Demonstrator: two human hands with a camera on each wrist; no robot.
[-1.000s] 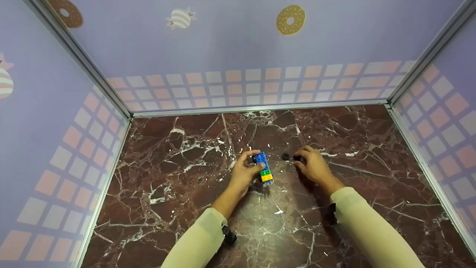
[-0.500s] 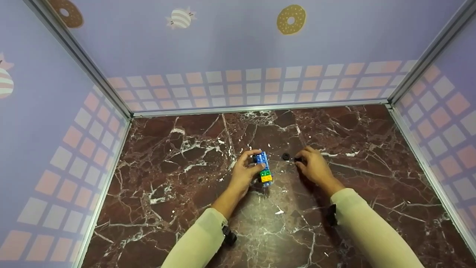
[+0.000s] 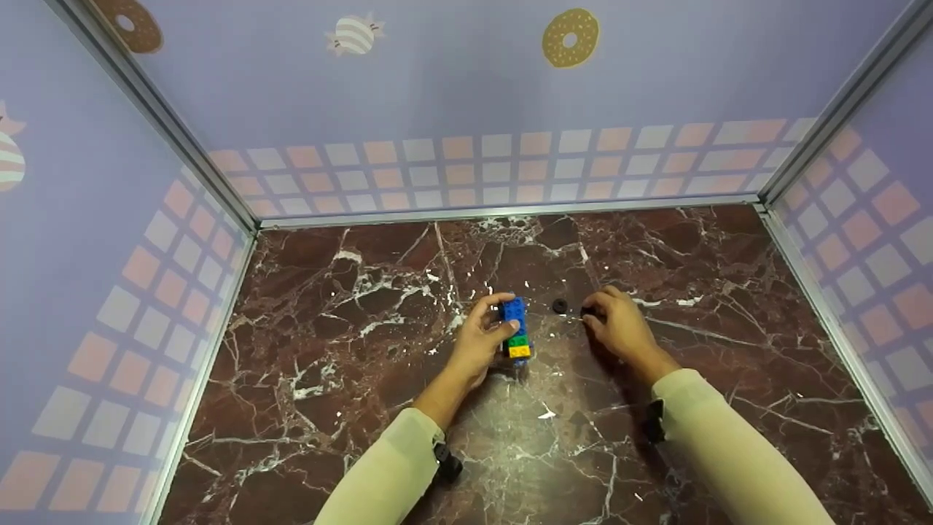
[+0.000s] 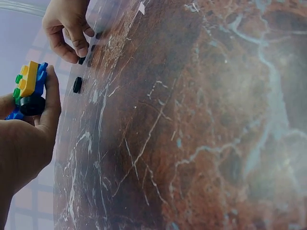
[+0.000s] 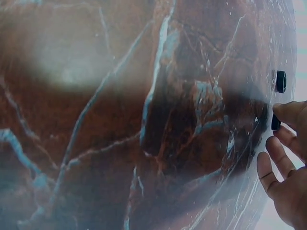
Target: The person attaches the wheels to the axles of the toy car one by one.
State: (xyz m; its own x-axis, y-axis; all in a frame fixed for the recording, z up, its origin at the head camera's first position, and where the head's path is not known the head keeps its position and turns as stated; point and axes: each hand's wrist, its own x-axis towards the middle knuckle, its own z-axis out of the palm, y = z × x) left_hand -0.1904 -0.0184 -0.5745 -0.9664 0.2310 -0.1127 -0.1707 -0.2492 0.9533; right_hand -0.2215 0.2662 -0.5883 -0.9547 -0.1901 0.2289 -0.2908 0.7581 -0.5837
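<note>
My left hand [image 3: 475,341] grips a small toy car [image 3: 514,312] built of blue, green and yellow bricks, its thumb over the blue top. The left wrist view shows the yellow brick [image 4: 30,79] and a black wheel [image 4: 32,105] fitted on the car's side. To the right, my right hand [image 3: 623,329] pinches a loose black wheel [image 5: 276,122] at the tabletop between thumb and finger. A second loose wheel [image 3: 560,306] lies on the table between the two hands, just left of the right fingertips. Fingers hide part of the car.
The dark red marbled tabletop [image 3: 350,408] has white veins and small pale specks. Purple panels with a checked print [image 3: 466,87] stand at the back and both sides, with a metal rail [image 3: 364,219] along the back edge.
My right hand has shifted slightly right with the pinched wheel, away from the loose one. The toy car has turned a little in my left hand, its near end swinging left.
</note>
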